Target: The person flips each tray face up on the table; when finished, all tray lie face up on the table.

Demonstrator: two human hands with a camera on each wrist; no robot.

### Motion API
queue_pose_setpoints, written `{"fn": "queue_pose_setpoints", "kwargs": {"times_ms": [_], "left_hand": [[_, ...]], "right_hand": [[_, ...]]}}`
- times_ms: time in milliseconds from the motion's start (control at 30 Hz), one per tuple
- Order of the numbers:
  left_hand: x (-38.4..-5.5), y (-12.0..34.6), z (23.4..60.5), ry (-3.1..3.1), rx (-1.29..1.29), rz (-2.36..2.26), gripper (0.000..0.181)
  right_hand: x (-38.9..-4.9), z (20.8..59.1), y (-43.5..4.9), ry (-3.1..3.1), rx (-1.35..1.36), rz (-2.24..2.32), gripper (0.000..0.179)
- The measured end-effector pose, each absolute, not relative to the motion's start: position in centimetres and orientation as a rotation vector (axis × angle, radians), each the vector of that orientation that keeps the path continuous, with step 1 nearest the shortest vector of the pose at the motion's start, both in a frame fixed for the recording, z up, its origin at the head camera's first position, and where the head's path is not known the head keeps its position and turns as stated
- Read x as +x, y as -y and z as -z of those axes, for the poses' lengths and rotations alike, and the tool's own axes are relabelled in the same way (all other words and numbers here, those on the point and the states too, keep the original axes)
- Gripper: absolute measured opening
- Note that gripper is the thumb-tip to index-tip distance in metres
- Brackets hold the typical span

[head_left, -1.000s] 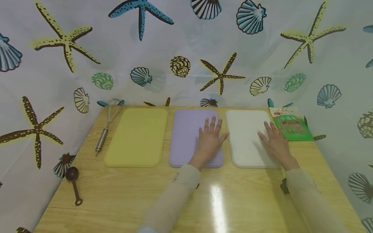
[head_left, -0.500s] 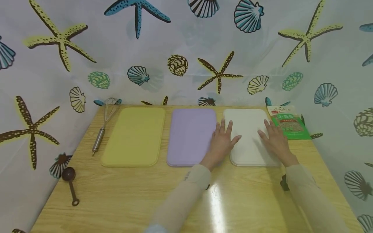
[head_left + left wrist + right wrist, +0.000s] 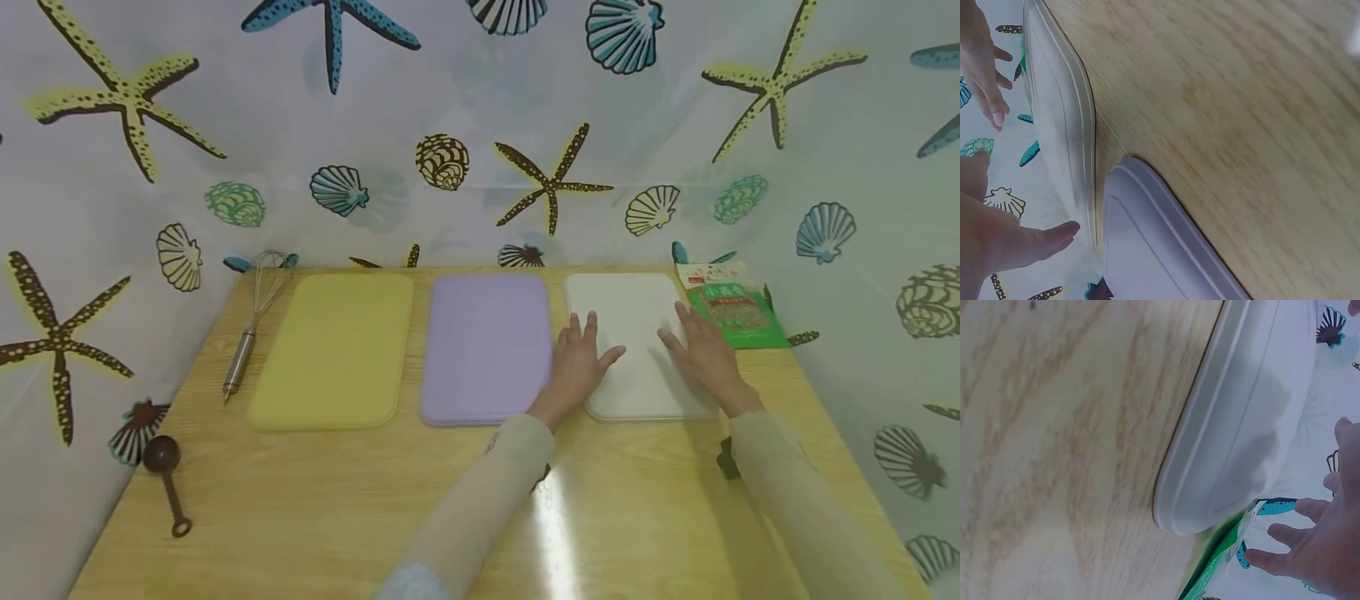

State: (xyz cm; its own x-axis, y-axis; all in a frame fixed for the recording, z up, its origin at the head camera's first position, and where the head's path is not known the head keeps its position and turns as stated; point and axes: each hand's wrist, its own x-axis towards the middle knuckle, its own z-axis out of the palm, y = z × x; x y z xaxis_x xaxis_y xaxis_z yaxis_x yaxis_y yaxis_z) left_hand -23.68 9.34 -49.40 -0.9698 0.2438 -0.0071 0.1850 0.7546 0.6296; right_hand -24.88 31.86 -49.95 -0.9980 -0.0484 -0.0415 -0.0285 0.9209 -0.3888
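Observation:
Fingers spread, my left hand [image 3: 579,364] is above the gap between the purple board [image 3: 486,350] and the white board [image 3: 626,333]. My right hand [image 3: 703,354] is over the right side of the white board, its fingers also spread. Both wrist views show the hands raised off the boards, holding nothing. A shadow falls on the white board [image 3: 1241,425] in the right wrist view. Behind the right fingers lies a green and white packet [image 3: 738,315] with Chinese characters, close to the white board's right edge.
A yellow board [image 3: 333,350] lies left of the purple one. Farther left are a wire whisk [image 3: 243,354] with a metal handle and a brown scoop [image 3: 167,475] near the table's left edge. A cloth printed with shells and starfish [image 3: 450,83] hangs behind the wooden table [image 3: 315,508].
My left hand has moved right, from over the purple board to beside and partly over the white board. The right hand has hardly moved. The view has shifted slightly.

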Motion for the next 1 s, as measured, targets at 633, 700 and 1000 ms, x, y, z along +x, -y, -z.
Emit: {"fn": "queue_pose_setpoints", "kwargs": {"times_ms": [633, 700, 1000], "left_hand": [[-24.6, -9.3, 49.1, -2.698, 0.195, -1.1, 0.084], [-24.3, -9.2, 49.1, -2.694, 0.205, -1.092, 0.085], [-24.2, -9.0, 49.2, -2.701, 0.238, -1.101, 0.085]], "right_hand": [[-26.0, 50.1, -32.1, -2.903, 0.107, 0.635, 0.082], [-25.9, 50.3, -32.0, -2.888, 0.118, 0.628, 0.083], [-25.7, 50.6, -32.1, -2.849, 0.129, 0.639, 0.087]]}}
